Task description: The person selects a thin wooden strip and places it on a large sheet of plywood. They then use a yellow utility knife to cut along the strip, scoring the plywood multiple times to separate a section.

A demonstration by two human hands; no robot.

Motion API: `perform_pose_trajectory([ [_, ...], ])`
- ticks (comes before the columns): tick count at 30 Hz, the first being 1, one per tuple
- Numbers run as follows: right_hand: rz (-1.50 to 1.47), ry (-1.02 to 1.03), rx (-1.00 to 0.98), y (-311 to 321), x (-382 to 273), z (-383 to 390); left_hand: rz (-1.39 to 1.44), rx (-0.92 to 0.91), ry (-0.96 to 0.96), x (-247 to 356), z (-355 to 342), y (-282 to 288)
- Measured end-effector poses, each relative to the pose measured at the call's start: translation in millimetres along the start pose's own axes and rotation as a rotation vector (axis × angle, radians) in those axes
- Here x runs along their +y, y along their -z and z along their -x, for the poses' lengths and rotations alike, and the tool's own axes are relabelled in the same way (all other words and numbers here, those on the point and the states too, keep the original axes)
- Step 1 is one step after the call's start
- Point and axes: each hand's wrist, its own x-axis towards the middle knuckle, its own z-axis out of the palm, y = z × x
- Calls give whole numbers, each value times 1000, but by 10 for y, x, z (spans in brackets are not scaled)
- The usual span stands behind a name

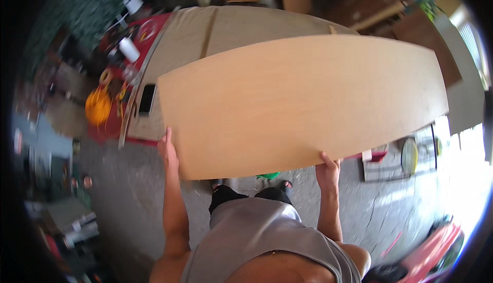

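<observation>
A large light-brown wooden panel (303, 103) spans the middle of the head view, lifted in both hands above a workbench. My left hand (168, 152) is closed on its left edge near the front corner, with the thumb on the face. Along the front edge, right of the middle, my right hand (327, 171) grips it with the thumb on top and the fingers underneath, out of sight. Behind and partly under the panel lies the board-covered bench top (246, 24). A dark phone (147, 99) rests on it just left of the panel.
On a red surface at the left are a roll of tape (106, 77), a white bottle (129, 50) and a bundle of orange cord (98, 106). Boards (426, 42) lean at the far right. A red machine (431, 252) stands at the lower right on the grey floor (128, 201).
</observation>
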Motion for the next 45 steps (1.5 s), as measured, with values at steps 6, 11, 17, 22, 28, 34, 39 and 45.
perform_pose_trajectory([
  [6,-103,276,456,-491,853,1210,-597,-522,-67,143,-1502,-1073],
  [11,-340,254,627,-850,1673,1837,-638,-932,-89,94,-1598,-2064],
  [17,-540,291,730,-1112,2429,1917,-985,-1080,-477,93,-1591,-2637],
  [22,-604,85,848,-1180,2989,1753,-1021,-1104,-603,-51,-1886,-2837],
  [28,-825,-24,849,-943,3615,1544,-819,-931,-1025,185,-1718,-2809],
  [34,-1000,-14,677,-810,3762,1443,-1039,-1069,-903,1000,-1230,-2619],
  [39,-1188,169,615,-499,4370,1210,-765,-1219,-1049,1201,-874,-2491],
  [45,-1195,-172,693,-778,3901,1433,-948,-979,-1646,1598,-306,-2154],
])
